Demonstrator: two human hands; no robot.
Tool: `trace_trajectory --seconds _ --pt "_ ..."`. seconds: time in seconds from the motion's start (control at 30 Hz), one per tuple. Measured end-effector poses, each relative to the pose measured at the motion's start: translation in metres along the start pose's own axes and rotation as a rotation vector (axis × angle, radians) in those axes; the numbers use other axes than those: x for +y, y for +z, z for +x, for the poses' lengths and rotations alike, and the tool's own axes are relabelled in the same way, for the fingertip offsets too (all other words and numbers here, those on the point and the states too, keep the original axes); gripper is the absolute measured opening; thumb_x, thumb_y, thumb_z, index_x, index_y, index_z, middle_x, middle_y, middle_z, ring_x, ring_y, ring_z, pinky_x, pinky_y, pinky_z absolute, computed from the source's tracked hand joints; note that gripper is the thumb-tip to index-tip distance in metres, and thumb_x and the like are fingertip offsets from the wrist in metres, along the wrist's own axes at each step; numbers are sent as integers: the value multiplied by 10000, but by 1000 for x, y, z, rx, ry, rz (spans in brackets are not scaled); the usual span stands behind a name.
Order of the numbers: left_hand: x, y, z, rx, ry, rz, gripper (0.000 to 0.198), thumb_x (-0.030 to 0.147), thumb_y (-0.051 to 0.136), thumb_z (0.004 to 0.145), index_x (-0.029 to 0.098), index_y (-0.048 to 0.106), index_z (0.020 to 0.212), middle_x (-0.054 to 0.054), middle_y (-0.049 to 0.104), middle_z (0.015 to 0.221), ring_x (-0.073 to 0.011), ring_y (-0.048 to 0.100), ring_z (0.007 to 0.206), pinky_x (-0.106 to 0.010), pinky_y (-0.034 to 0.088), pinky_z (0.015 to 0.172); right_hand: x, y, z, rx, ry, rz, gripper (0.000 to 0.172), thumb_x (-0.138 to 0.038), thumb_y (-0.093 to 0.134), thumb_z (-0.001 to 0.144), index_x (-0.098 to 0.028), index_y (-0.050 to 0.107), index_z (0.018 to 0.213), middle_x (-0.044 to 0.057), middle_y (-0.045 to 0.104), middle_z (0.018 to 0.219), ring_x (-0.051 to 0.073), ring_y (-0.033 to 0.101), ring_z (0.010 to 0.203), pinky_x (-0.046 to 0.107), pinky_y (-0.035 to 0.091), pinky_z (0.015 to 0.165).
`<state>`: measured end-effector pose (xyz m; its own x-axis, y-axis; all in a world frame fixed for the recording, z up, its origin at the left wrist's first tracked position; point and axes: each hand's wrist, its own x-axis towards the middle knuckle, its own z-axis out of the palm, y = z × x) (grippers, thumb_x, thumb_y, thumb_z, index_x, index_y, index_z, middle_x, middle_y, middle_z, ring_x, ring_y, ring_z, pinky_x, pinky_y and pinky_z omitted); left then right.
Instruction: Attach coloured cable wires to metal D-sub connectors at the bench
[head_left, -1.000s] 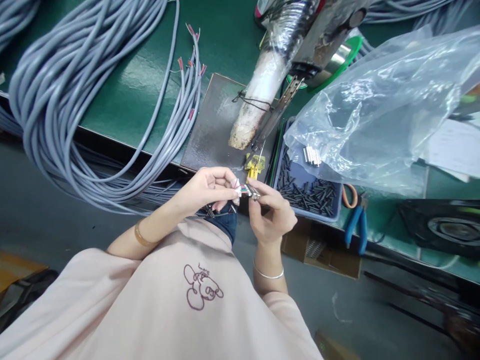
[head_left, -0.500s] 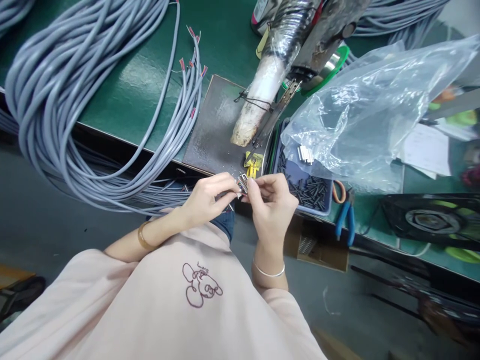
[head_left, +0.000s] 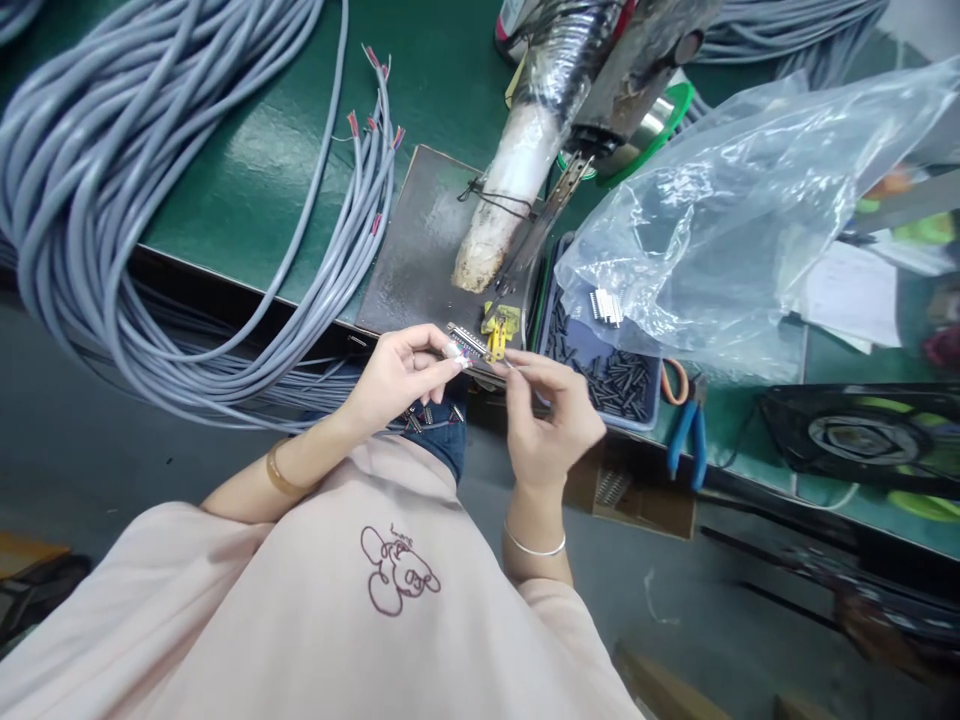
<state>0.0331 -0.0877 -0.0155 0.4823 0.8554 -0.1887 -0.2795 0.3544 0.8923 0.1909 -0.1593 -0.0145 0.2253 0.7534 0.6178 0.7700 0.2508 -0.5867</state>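
My left hand pinches the wired end of a cable, its thin coloured wires beside a metal multi-pin connector. That connector lies at the yellow holder on the front edge of the dark board. Just right of the holder, my right hand is closed, thumb against forefinger, on something small and thin that I cannot make out. The metal tip of a wrapped tool hangs over the holder from above.
Grey cable coils cover the left. On the right are a tray of black sleeves, a clear plastic bag, blue-handled pliers and a black fan. The white-wrapped post leans over the board.
The connector, earlier between both hands, now shows at the yellow holder. My left hand has shifted slightly left and up, and the gap between my hands has widened. The view has shifted slightly.
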Motion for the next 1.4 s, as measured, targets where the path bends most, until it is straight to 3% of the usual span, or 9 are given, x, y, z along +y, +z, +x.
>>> trace_trajectory --seconds 0.1,0.33,0.87,1.1,1.27,1.4 --pt "1 4 3 27 24 19 232 238 815 691 156 600 713 54 578 547 -24 443 389 -144 330 383 2 6 3 -102 -24 48 65 -160 648 926 -209 632 887 56 789 1007 179 780 931 296 651 729" --pt "-1 12 13 173 185 141 162 201 731 709 168 573 691 37 586 656 -31 456 503 -152 349 459 2 14 9 -32 -119 17 136 -106 662 891 -226 612 852 29 799 981 164 777 901 299 624 784" --pt "6 18 21 221 282 311 131 159 674 746 181 556 695 33 578 686 -48 467 541 -168 398 517 3 16 20 0 -154 -50 144 -116 702 882 -248 662 922 11 802 1009 164 776 909 292 626 799" --pt "1 14 20 188 183 298 143 190 680 709 185 541 676 40 527 636 -54 442 535 -180 367 514 6 14 13 -48 -223 -108 139 -118 673 899 -245 619 889 29 812 1000 159 789 861 262 630 727" --pt "0 14 12 110 206 380 86 201 634 753 171 570 704 20 572 673 -53 430 526 -192 324 495 3 8 14 -12 -152 -52 149 -117 707 891 -237 619 876 5 806 926 153 789 852 248 619 729" --pt "-3 13 5 35 258 478 63 187 617 802 169 594 746 24 580 675 -54 437 531 -192 339 514 -1 4 15 -96 -164 -15 165 -102 717 883 -231 615 866 -1 800 918 139 780 813 223 594 671"
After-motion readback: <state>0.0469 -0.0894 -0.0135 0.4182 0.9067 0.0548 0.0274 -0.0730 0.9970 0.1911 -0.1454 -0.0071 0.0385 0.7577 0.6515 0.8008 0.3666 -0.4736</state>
